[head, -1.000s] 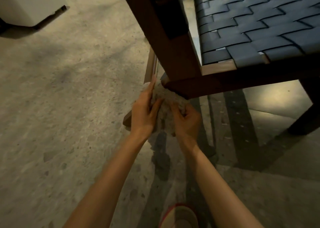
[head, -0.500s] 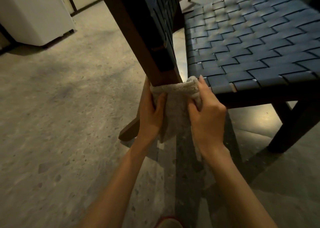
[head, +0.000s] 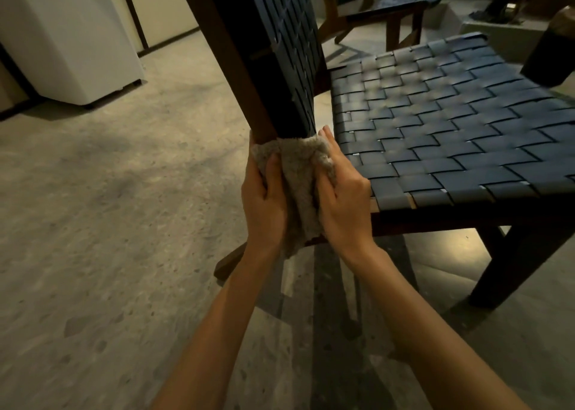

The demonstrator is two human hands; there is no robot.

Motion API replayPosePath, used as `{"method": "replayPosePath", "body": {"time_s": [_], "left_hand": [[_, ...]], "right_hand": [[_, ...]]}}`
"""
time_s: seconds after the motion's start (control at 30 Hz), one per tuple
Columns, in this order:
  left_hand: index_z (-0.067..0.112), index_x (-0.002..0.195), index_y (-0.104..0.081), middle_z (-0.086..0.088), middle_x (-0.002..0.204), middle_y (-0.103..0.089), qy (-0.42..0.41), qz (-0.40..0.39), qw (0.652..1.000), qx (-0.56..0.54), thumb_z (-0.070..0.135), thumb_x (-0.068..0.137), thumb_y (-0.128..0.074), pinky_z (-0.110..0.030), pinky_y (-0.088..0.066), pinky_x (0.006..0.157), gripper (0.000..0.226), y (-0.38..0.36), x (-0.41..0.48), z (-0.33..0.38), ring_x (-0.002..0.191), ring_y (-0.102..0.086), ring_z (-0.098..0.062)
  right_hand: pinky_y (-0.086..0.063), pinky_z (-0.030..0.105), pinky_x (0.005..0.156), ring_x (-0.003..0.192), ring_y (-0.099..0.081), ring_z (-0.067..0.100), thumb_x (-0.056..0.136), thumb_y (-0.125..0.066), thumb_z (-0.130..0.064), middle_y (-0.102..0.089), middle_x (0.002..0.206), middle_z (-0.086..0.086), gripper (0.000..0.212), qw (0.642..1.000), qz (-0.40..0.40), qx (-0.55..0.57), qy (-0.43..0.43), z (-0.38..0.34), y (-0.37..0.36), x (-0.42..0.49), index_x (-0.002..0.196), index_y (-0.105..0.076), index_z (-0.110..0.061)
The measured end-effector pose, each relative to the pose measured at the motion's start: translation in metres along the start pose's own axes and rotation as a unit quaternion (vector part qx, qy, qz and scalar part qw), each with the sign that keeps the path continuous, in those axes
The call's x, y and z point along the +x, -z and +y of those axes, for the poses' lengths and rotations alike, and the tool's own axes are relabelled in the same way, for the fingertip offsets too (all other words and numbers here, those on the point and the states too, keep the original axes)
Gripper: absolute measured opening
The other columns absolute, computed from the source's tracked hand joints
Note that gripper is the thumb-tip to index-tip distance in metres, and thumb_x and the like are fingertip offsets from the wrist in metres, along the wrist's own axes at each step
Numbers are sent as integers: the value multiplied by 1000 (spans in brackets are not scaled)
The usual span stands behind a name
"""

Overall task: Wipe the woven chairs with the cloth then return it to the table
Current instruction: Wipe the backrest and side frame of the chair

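Note:
A dark wooden chair with a blue woven seat [head: 451, 129] and woven backrest [head: 280, 54] stands right in front of me. A beige fluffy cloth [head: 298, 173] is wrapped around the base of the backrest post, where it meets the seat's near left corner. My left hand [head: 264, 204] grips the cloth from the left with the thumb pressed into it. From the right, my right hand [head: 339, 198] holds the same cloth, fingertips reaching up to the seat's edge. The post's lower part is hidden behind the cloth and hands.
A second woven chair [head: 389, 4] stands behind the first one. A white appliance [head: 71, 36] sits at the back left against the wall. Speckled concrete floor [head: 109, 222] stretches out to the left. A dark chair leg [head: 510, 266] is at the right.
Both hands have slid the cloth up from the lower frame under the seat to the base of the backrest post. My view has risen, showing more of the seat and the room.

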State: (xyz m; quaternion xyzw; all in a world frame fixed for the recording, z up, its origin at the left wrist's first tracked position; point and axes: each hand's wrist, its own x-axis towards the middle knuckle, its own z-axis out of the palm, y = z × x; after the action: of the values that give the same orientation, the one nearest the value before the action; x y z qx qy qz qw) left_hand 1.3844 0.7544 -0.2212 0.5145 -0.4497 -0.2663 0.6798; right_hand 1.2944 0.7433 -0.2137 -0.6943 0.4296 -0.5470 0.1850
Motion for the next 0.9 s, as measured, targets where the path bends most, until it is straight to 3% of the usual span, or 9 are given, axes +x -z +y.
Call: {"method": "replayPosePath", "body": {"time_s": [0.1,0.2,0.3,0.4,0.53,0.67,0.77,0.9], "left_hand": [[6,134,-46,3,111,-61,0,3,1000,7,26,102,-36,-10,-48,85,40,0,5,1,92,-59,11],[10,128,-48,8,104,-62,23,-32,999,27,28,101,-36,-16,-51,84,35,1,-4,-14,91,-61,5],[13,128,-46,-1,113,-61,51,-73,994,58,27,99,-38,-22,-50,89,34,-1,-15,-33,104,-61,-11],[13,130,-46,-4,117,-59,80,-60,992,75,30,97,-41,-16,-47,87,37,-6,-19,-40,108,-58,-17],[21,120,-48,-7,117,-60,85,-23,994,61,34,94,-41,-36,-47,98,30,-16,-23,-42,111,-58,-24],[40,101,-42,10,101,-58,42,9,997,60,43,87,-39,-28,-47,93,15,-23,-27,-48,98,-59,-4],[38,104,-43,20,96,-55,11,17,998,60,24,97,-41,-10,-45,81,16,-24,-30,-57,88,-57,13],[29,116,-43,17,107,-55,63,-13,995,78,16,96,-46,-10,-45,82,24,-19,-33,-38,96,-57,13]], "right_hand": [[-48,48,98,126,-51,32,96,-48,-6,-33,143,0,47,999,21,-4,44,-2,-4,3,141,-36,1],[-49,45,97,124,-52,34,93,-52,2,-36,145,10,47,996,25,-36,82,8,-6,0,138,-39,7],[-49,37,96,123,-53,33,92,-53,-3,-40,143,24,48,987,-25,-85,135,22,4,2,136,-39,11],[-52,36,93,121,-55,30,93,-53,-9,-41,143,24,50,973,-79,-117,182,30,18,13,136,-39,11],[-50,37,98,128,-48,26,93,-55,-7,-40,145,21,51,963,-119,-132,204,35,26,19,139,-37,8],[-53,31,91,119,-57,23,95,-50,-18,-41,145,15,52,961,-156,-120,196,40,35,23,141,-36,2],[-51,26,93,117,-58,20,94,-53,-16,-43,145,13,54,968,-173,-84,161,46,38,19,143,-35,0],[-39,25,106,132,-40,14,92,-47,-18,-36,149,10,57,967,-233,-46,97,35,47,23,145,-31,-3]]}}
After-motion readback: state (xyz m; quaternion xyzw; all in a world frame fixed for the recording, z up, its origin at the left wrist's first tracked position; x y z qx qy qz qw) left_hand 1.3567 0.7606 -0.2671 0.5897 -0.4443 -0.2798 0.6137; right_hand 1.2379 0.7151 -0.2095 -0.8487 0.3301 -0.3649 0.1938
